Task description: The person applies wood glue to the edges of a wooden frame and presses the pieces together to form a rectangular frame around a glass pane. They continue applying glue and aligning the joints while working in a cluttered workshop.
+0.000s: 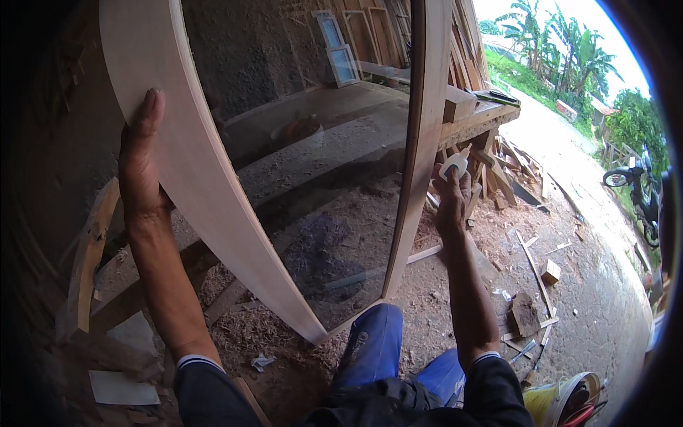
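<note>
A tall pale wooden frame (213, 160) with a glass pane (320, 192) stands upright in front of me, its lower corner by my knee. My left hand (142, 153) grips the frame's left side, thumb on the front face and the other fingers hidden behind the wood. In my right hand (450, 192), just right of the frame's right side, is a small white squeeze bottle (455, 162) with a narrow nozzle pointing up. My right fingers wrap around the bottle.
A wooden workbench (484, 117) stands beyond my right hand, with scrap wood piled below. Shavings and offcuts litter the ground. A wood block (525, 314) and a yellow bucket (555, 402) are at the right. A curved timber piece (92, 249) stands at the left. A motorcycle (637, 186) is farther off.
</note>
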The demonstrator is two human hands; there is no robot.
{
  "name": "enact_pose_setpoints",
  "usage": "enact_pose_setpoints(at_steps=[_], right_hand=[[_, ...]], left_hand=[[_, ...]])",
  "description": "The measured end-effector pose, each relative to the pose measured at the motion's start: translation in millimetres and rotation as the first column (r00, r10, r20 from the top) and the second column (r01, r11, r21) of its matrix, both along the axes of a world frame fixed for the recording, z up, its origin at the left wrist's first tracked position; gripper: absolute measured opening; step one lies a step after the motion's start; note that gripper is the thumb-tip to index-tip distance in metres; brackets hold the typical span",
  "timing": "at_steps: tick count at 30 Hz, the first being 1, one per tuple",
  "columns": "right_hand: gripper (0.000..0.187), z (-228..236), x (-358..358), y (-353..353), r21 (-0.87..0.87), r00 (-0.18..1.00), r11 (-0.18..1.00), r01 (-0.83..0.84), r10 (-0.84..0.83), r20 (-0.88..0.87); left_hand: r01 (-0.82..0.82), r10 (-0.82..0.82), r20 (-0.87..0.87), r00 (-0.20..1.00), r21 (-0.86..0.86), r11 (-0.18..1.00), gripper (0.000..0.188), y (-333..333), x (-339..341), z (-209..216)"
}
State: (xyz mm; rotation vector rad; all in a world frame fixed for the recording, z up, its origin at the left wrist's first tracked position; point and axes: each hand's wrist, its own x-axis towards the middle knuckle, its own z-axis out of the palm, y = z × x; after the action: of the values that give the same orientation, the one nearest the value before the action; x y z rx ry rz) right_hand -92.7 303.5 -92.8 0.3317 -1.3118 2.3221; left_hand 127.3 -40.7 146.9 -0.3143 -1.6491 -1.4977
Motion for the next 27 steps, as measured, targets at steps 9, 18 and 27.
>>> enact_pose_setpoints(at_steps=[9, 18, 27], right_hand=[[0.042, 70, 71, 32, 0.371, 0.971, 0.904, 0.213, -0.153, -0.185], [0.040, 207, 105, 11, 0.453, 0.801, 0.700, 0.553, -0.297, -0.519], [0.048, 333, 96, 10, 0.252, 0.762, 0.864, 0.436, -0.205, -0.615]], left_hand=[[-0.031, 0.025, -0.065, 0.998, -0.087, 0.996, 0.055, -2, 2, -8], [0.031, -0.042, -0.067, 0.997, -0.163, 0.986, 0.056, 9, 9, -1], [0.188, -0.187, 0.020, 0.982, -0.163, 0.969, 0.062, 13, 14, 6]])
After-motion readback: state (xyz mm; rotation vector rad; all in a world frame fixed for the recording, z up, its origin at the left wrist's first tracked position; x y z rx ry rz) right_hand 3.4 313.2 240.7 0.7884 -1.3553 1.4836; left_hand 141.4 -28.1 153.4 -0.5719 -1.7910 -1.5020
